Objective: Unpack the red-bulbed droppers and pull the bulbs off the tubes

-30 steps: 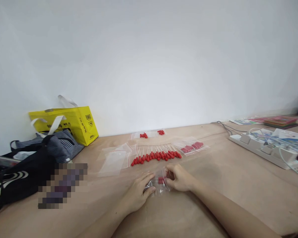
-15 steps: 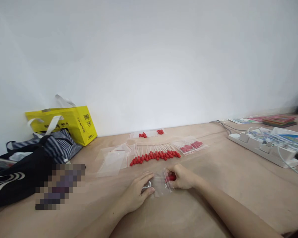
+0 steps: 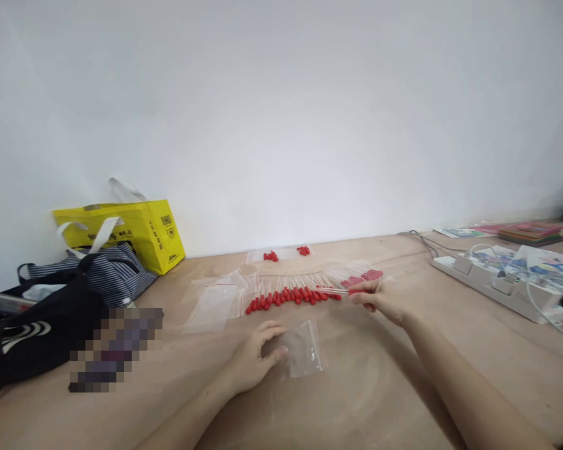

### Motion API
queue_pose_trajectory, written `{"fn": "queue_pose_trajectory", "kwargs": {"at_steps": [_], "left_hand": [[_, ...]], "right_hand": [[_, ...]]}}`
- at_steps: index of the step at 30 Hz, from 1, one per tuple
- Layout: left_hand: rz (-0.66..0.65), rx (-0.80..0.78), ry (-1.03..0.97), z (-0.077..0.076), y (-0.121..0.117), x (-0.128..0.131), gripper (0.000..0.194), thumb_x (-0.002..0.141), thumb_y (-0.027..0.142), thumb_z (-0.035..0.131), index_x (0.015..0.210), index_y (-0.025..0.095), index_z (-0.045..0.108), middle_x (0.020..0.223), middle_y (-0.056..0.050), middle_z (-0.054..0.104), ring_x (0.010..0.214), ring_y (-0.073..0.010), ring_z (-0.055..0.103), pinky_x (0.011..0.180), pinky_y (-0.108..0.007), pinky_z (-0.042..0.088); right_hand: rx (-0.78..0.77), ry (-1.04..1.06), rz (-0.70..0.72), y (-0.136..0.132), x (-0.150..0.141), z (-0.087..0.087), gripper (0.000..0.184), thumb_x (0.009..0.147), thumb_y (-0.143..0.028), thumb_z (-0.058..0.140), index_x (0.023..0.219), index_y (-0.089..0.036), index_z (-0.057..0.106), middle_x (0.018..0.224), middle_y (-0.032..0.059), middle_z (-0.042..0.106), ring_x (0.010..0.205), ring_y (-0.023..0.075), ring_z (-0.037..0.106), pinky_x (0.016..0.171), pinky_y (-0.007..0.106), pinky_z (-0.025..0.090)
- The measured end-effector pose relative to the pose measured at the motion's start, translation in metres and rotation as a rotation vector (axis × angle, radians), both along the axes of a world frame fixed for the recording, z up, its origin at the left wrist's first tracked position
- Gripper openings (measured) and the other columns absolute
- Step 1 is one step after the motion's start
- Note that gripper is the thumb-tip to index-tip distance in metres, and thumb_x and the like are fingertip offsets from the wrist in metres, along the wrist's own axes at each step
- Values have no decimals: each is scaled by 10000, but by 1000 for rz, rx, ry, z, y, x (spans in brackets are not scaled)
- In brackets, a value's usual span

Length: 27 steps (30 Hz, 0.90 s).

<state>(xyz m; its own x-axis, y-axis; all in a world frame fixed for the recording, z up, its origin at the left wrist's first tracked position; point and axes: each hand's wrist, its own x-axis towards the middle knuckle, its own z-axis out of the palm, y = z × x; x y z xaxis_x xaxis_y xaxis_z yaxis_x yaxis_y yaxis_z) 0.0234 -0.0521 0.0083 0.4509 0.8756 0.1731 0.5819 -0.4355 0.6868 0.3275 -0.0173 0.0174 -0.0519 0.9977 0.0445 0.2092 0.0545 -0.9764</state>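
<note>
The right hand [image 3: 387,300] pinches a few red-tipped sticks [image 3: 333,290] at their red ends, between thumb and fingers; their pale stems point left across the right end of the row of red-tipped sticks [image 3: 291,295]. That row is the landmark here. The left hand [image 3: 253,359] lies nearer the person than the row, with thumb and fingers apart at the left edge of a small clear bag [image 3: 306,353]; whether they press on the plastic, I cannot tell.

The sticks look light and fairly stiff, the stems thin enough to snap if bent, the heads thicker and probably the surest hold. The clear bag seems soft, slippery and nearly weightless, likely to slide or crumple unless a finger pins a corner.

For edges: a bag with red-tipped sticks [image 3: 361,275] lies just beside the row's right end, close past the right fingertips, and flat clear bags [image 3: 213,306] lie at its left end. Behind the row is another bag with red heads [image 3: 271,256], then the wall [image 3: 309,137]. The widest room looks to be the tabletop [image 3: 356,387] on the person's side of the row; the power strip [image 3: 492,284] is well apart to its right.
</note>
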Motion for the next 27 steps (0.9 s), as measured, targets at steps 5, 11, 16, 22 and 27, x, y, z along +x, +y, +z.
{"fn": "queue_pose_trajectory", "kwargs": {"at_steps": [5, 11, 16, 22, 27], "left_hand": [[263, -406, -503, 10, 8, 38, 216, 747, 315, 577, 865, 147, 644, 863, -69, 668, 812, -180, 611, 772, -318, 481], [396, -655, -998, 18, 9, 81, 88, 775, 160, 568, 707, 125, 612, 825, -91, 670, 799, -134, 629, 770, -239, 487], [432, -582, -927, 16, 19, 79, 60, 757, 151, 587, 699, 147, 600, 782, -43, 668, 733, -98, 628, 708, -190, 487], [455, -537, -584, 36, 79, 45, 45, 728, 141, 618, 747, 113, 588, 689, -16, 626, 660, -111, 607, 642, -218, 493], [508, -558, -233, 41, 137, 34, 294, 839, 297, 483, 1093, 149, 488, 1085, -67, 529, 907, -177, 550, 755, -381, 476]], "right_hand": [[196, 58, -160, -13, -71, -14, 274, 606, -313, 621, 807, -133, 666, 736, 53, 667, 640, 152, 577, 594, 253, 453], [551, -298, -133, -33, -99, -25, 273, 680, -243, 543, 920, -173, 653, 778, 58, 669, 674, 170, 596, 622, 271, 460], [636, -436, 18, -37, -97, -23, 393, 715, -260, 538, 1105, -217, 554, 758, 15, 614, 567, 111, 532, 557, 231, 422], [510, -519, 109, -29, -88, -22, 394, 685, -307, 592, 1063, -200, 570, 850, 38, 569, 664, 130, 532, 583, 238, 410], [436, -565, 110, -22, -81, -25, 217, 694, -273, 579, 887, -189, 632, 804, 37, 585, 694, 141, 550, 630, 246, 398]]}}
